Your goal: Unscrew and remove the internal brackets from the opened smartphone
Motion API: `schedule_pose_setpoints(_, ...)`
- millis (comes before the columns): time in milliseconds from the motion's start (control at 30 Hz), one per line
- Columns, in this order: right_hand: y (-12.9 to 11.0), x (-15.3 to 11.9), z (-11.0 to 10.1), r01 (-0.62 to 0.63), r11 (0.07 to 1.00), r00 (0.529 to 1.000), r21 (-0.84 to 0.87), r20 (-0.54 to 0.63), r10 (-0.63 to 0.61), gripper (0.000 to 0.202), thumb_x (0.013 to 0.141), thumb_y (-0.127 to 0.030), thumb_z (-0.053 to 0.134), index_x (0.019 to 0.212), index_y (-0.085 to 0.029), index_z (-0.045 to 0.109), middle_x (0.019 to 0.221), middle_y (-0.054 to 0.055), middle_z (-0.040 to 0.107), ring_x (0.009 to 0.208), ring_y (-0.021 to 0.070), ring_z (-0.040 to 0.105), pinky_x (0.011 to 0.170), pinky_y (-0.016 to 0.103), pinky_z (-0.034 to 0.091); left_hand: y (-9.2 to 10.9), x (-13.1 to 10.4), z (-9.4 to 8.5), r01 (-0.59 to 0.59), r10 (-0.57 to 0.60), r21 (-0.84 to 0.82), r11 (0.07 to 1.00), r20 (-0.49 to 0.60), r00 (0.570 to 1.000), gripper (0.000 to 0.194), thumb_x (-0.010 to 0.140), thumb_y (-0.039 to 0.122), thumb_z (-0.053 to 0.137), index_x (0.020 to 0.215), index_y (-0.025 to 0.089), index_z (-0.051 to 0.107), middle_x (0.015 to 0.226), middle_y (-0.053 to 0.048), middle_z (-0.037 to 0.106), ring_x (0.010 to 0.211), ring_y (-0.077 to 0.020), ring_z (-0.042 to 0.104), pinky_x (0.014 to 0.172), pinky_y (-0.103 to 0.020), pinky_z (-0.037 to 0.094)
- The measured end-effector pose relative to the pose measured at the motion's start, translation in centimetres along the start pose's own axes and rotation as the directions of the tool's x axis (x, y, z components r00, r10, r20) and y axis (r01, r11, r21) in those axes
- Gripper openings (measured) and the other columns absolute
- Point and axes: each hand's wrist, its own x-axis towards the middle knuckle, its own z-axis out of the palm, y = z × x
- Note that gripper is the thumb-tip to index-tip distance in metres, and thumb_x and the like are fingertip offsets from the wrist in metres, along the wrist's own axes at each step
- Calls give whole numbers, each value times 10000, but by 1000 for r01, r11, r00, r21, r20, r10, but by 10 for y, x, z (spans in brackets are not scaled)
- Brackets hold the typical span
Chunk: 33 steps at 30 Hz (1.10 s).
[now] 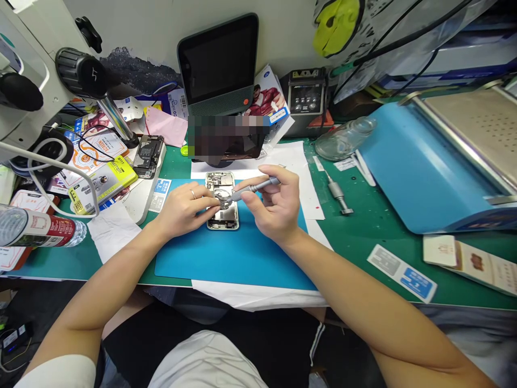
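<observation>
Grey screwdriver (256,188) over opened phone (226,216)

A blue mat (238,258) lies beneath the phone. At its left edge, the left hand (182,210) bunches its fingers; whether gripping, I cannot tell. At its right, the right hand (281,207) grips the screwdriver. Beyond stands a dark display (218,59).

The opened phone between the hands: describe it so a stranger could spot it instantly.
Find the blue mat on the green bench. Near its far edge, between left hand and right hand, lies a white-rimmed phone with bare insides. Its place on the mat and silvery metal inside set it apart from the darker opened device near the yellow box.
</observation>
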Motion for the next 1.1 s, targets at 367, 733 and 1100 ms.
schedule_pose_setpoints(367,-3,0,1,-22,998,1000,-64,20,23,388,1013,-369,611,1352,-338,425,929,15,708,807,212,758,686,399,661,0,0,0,6,-6,-16,1000,13,1000,140,1008,277,631,962,195,735,890,-47,746,764,-159,640,701,-314,470)
schedule_pose_setpoints(733,0,-2,1,-19,1000,1000,-21,3,19,419,999,-342,636,1370,-350,442,918,14,702,836,220,770,708,403,665,1,1,-3,103,-100,-46,994,79,992,208,996,394,638,982,204,723,902,-54,729,797,-177,638,738,-326,469)
schedule_pose_setpoints(1100,1,-8,-2,88,995,978,-47,191,-78,538,965,-268,675,1439,-341,431,1002,28,706,806,197,754,730,375,680,-4,0,-13,189,-174,1,982,394,902,211,918,330,589,750,212,540,758,-25,625,749,-207,544,692,-366,363)
